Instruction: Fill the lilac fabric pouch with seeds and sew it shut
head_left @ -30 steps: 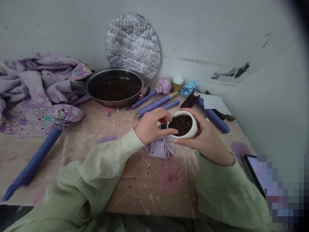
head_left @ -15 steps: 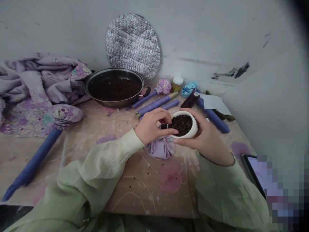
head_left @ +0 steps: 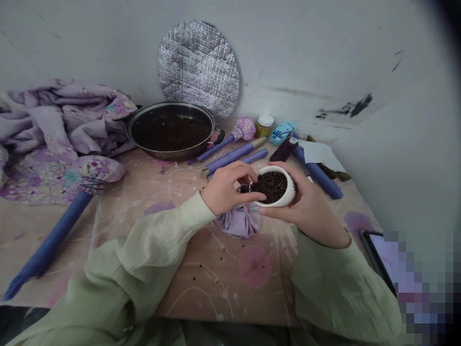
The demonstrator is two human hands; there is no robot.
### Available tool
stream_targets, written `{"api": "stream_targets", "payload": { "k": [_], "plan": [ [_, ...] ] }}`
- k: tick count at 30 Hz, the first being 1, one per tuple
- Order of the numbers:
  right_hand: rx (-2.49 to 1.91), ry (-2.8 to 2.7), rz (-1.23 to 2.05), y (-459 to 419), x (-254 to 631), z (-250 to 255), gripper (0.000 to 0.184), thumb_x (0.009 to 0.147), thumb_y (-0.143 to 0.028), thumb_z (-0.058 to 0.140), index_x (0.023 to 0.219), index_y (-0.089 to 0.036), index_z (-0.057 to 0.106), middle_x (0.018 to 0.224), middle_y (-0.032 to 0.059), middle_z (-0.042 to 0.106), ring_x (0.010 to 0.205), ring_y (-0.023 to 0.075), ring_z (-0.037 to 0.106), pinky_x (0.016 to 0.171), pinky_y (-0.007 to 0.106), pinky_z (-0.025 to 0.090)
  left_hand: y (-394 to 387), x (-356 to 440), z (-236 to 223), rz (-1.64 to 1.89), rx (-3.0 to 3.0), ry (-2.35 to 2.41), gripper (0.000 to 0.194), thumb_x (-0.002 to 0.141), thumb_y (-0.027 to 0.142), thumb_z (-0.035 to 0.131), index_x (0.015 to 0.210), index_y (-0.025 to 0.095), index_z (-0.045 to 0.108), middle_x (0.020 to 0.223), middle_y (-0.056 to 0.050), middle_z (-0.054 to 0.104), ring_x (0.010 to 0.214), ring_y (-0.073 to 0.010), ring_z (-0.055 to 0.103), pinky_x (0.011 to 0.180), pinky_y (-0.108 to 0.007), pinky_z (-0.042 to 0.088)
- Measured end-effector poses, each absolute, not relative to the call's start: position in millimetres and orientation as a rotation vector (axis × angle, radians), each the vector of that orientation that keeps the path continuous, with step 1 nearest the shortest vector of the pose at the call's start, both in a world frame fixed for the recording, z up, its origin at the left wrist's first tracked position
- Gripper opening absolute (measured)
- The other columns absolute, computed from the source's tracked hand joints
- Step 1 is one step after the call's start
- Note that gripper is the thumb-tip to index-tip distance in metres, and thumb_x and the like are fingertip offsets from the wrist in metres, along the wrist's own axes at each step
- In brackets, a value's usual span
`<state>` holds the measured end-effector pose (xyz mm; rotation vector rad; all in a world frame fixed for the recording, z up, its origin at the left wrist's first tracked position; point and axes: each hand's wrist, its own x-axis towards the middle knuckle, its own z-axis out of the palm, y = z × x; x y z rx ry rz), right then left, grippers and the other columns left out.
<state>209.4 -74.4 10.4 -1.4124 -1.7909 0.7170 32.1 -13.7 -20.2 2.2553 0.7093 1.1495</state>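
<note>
My right hand (head_left: 304,202) is wrapped round a white cup (head_left: 290,190), which is tilted left and nearly full of dark brown grains (head_left: 272,187). Curled against the cup's left side, my left hand (head_left: 230,188) has its thumb and fingertips at the rim and the grains. A dark opening (head_left: 245,189) shows between that thumb and fingers; what they close around is mostly hidden. Just below the hand, a gathered purple cloth pouch (head_left: 240,223) rests on the table, its upper part covered.
Behind stands a wide black pan (head_left: 144,149) with more dark grains. Blue-wrapped sticks (head_left: 230,156), a thread spool (head_left: 284,149) and a small jar (head_left: 264,126) lie beyond my hands. Floral cloth (head_left: 54,129) is piled left; a phone (head_left: 380,254) sits at the right edge.
Both hands and the cup keep almost the same place. The dark stream between my left thumb and fingers looks thinner, with the white specks there gone.
</note>
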Motion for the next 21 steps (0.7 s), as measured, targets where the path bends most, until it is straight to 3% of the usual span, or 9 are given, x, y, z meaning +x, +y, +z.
{"api": "stream_targets", "payload": {
  "k": [6,11,16,21],
  "plan": [
    [-1.420,-1.800,0.706,-74.6,210.4,10.0,0.072,0.056,-0.040,0.078,0.119,-0.023,0.048,0.115,0.0079,0.057,0.103,0.0249,0.057,0.088,0.042,0.048,-14.1,32.0,-19.7,1.146,2.274,0.715,0.024,0.068,0.033,0.073,0.071,0.013,0.060,0.086,-0.007,0.064,0.083,-0.0143,0.060,0.077,-0.027,0.049],
    [-1.416,-1.786,0.722,-75.1,210.2,10.2,0.072,0.057,-0.040,0.077,0.120,-0.023,0.048,0.115,0.0082,0.058,0.103,0.0250,0.057,0.087,0.041,0.049,-13.7,32.1,-20.1,1.133,2.253,0.718,0.027,0.068,0.036,0.073,0.080,0.014,0.061,0.087,-0.006,0.064,0.074,-0.0116,0.059,0.071,-0.025,0.050],
    [-1.422,-1.796,0.710,-74.7,209.6,11.2,0.071,0.057,-0.040,0.078,0.119,-0.023,0.048,0.113,0.0077,0.058,0.102,0.0248,0.058,0.087,0.041,0.048,-13.3,32.3,-20.9,1.156,2.270,0.713,0.024,0.068,0.034,0.073,0.071,0.014,0.061,0.087,-0.007,0.064,0.082,-0.0139,0.060,0.077,-0.027,0.050],
    [-1.417,-1.802,0.710,-74.4,209.9,10.7,0.072,0.057,-0.040,0.078,0.119,-0.022,0.048,0.114,0.0080,0.058,0.102,0.0245,0.058,0.088,0.041,0.048,-13.9,32.0,-20.3,1.146,2.266,0.714,0.026,0.068,0.035,0.073,0.077,0.014,0.061,0.086,-0.007,0.064,0.080,-0.0136,0.060,0.073,-0.025,0.050]
  ]
}}
